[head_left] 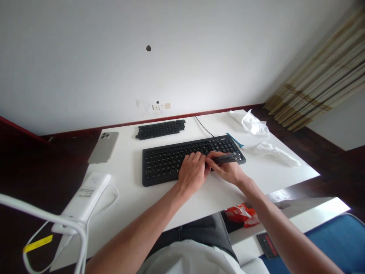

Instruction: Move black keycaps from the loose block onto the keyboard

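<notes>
Keyboards [171, 161]: 2 | phone [103, 147]: 1 | left hand [192, 171] fingers curled on keys | right hand [228, 169] fingers grasping black tool [226, 158]

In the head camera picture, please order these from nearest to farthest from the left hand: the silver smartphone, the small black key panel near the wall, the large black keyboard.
1. The large black keyboard: the left hand rests on it.
2. The small black key panel: behind the keyboard, towards the wall.
3. The silver smartphone: lying at the white table's far left edge.

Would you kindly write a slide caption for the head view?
Both hands on a black keyboard: left hand on keys, right hand holding a dark tool.
</notes>
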{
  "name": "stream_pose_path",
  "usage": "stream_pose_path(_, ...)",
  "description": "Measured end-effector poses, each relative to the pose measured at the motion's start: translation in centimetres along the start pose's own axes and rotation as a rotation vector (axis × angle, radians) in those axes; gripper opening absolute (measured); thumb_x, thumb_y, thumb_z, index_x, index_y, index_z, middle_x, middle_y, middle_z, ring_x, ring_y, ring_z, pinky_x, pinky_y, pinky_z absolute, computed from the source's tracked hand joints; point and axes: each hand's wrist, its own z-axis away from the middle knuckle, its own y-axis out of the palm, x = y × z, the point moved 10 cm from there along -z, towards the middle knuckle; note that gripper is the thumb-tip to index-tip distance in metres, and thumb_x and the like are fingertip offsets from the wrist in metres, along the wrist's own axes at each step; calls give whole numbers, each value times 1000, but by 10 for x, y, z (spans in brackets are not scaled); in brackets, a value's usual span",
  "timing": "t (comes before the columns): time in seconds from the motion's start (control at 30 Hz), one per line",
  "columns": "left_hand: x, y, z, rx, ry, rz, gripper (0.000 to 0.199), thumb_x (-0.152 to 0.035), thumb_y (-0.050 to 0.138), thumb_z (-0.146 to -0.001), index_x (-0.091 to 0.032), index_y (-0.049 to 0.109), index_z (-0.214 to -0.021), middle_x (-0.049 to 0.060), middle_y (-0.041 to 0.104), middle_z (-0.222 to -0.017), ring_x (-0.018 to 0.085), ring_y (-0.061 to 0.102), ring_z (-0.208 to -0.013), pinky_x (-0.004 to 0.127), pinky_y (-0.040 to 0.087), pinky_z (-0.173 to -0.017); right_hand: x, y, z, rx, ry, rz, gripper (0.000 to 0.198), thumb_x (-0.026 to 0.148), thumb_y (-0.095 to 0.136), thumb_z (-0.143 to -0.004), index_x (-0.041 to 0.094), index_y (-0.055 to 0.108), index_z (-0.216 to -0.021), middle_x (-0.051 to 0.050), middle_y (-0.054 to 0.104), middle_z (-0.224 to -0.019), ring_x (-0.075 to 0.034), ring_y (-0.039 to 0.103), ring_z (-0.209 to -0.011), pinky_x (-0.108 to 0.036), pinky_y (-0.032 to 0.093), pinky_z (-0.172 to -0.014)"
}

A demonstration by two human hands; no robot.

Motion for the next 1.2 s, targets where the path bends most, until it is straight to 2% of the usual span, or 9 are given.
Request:
stream_pose_path(0.13,3,2,0,-7,-26,18,12,-30,68,-97,-20,61,-97,7,65,-100,27,61,-99,44,49,-88,4,11,-13,234,0,-128,40,47,55,-99,21,66,-71,0,64,-65,-16,53,-60,-28,45,-61)
stream_pose_path(0.2,4,2,0,-10,-33,26,13,-31,67,-98,-20,61,-97,7,65,-100,27,61,-99,45,50,-88,2,16,-18,258,18,-170,43,49,57,-97,21,63,-65,1,60,-61,-15,49,-59,-28,43,-58)
stream_pose_path(0.4,7,-4,1,-5,-48,67,22,-36,69,-97,-19,63,-110,8,64,-109,28,60,-103,45,51,-90,-19,19,-13,17,94,-260,49,47,49,-99,21,48,-58,1,45,-59,-14,39,-58,-28,34,-54)
stream_pose_path(0.53,5,-7,2,-26,-18,71,32,-35,69,-97,-21,62,-124,10,62,-133,30,56,-126,50,44,-111,-31,23,-3,-84,156,-293,43,44,50,-101,20,58,-66,0,51,-63,-15,44,-61,-29,37,-56)
stream_pose_path(0.6,3,-6,3,-30,17,72,35,-34,65,-99,-21,61,-131,10,58,-146,31,48,-141,52,34,-123,-34,25,0,-105,174,-328,42,45,51,-101,19,61,-71,-1,53,-66,-16,46,-64,-29,40,-58)
stream_pose_path(0.67,1,-2,3,-26,38,82,37,-34,60,-102,-20,59,-137,8,55,-154,30,43,-148,51,29,-128,-37,26,1,-121,184,-366,41,46,51,-102,19,63,-72,-1,54,-68,-16,46,-65,-30,41,-59)
stream_pose_path(0.83,2,4,3,-1,38,105,40,-37,54,-106,-23,59,-142,3,57,-156,27,44,-149,45,35,-127,-43,24,1,-159,187,-415,41,44,54,-102,19,60,-70,0,49,-66,-15,41,-62,-29,36,-56)
stream_pose_path(1.0,-3,6,5,21,82,14,47,-38,44,-109,-19,55,-150,5,43,-167,30,39,-154,48,32,-128,-41,24,0,-186,154,-495,44,42,55,-102,20,51,-64,1,43,-64,-13,36,-60,-29,33,-54)
stream_pose_path(1.2,-5,9,6,33,100,-37,50,-36,41,-110,-17,50,-155,7,41,-168,31,36,-156,49,31,-129,-35,21,-2,-217,128,-532,44,40,56,-102,19,51,-62,1,43,-62,-13,34,-58,-29,32,-53)
